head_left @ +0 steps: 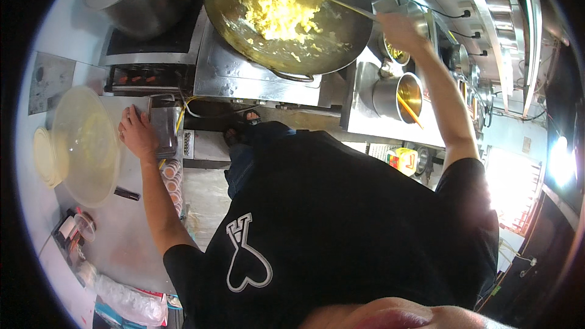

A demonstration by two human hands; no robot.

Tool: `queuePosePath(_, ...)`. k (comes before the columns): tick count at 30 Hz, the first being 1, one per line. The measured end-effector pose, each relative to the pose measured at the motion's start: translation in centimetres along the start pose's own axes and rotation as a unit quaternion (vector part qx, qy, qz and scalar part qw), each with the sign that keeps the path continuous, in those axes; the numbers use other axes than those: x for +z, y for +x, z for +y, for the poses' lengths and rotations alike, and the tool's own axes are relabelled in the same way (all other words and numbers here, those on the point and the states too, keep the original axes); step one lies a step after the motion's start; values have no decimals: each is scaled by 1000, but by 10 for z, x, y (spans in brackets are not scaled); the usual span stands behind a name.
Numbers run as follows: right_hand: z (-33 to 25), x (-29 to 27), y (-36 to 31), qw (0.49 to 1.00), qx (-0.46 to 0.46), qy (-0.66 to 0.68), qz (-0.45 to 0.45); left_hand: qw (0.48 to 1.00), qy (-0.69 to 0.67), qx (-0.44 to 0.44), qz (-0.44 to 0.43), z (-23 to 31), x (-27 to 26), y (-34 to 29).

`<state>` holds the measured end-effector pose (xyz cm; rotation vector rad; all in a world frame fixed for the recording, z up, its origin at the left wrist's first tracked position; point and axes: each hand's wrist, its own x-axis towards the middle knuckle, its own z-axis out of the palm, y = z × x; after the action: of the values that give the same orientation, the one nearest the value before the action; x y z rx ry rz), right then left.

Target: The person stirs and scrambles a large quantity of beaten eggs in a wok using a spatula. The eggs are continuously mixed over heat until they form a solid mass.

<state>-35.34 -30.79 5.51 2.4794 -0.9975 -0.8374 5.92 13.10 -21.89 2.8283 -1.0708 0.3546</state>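
Yellow scrambled egg [274,3] lies heaped in a big dark wok [341,42] on the stove. My right hand [402,31] is closed around the handle of a long ladle [350,7]. The ladle's round head sits among the egg at the heap's right side and looks coated with it. Out to the left, my left hand [139,133] rests with its fingers apart on the edge of the metal counter, beside a dark rectangular metal container [164,131]. It holds nothing that I can see.
A large translucent plastic bowl [85,146] stands left of my left hand. A big lidded pot [146,6] is at the far left. At the right, a metal pot [384,99] holds yellow liquid and an orange-handled utensil [409,113]. Stacked cups [172,186] line the left counter's edge.
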Motion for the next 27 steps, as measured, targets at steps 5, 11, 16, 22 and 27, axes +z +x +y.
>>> queuePosePath(5, -3, -93, -65, 982, -15, 85, -170, 1000, 24, -11, 6, -5, -13, -6)
queuePosePath(11, -59, -6, -9, 987, -19, 159, -27, 1000, 8, 9, 3, -2, 0, 0)
queuePosePath(16, -21, -99, -58, 987, -13, 89, -136, 1000, 7, -2, 15, -4, -13, -6)
queuePosePath(22, -57, -27, -32, 992, 22, 115, -47, 1000, -8, 11, 19, 4, -7, 2)
queuePosePath(27, -8, -61, -53, 986, -69, 155, 5, 1000, -11, 6, 20, 1, -9, -3)
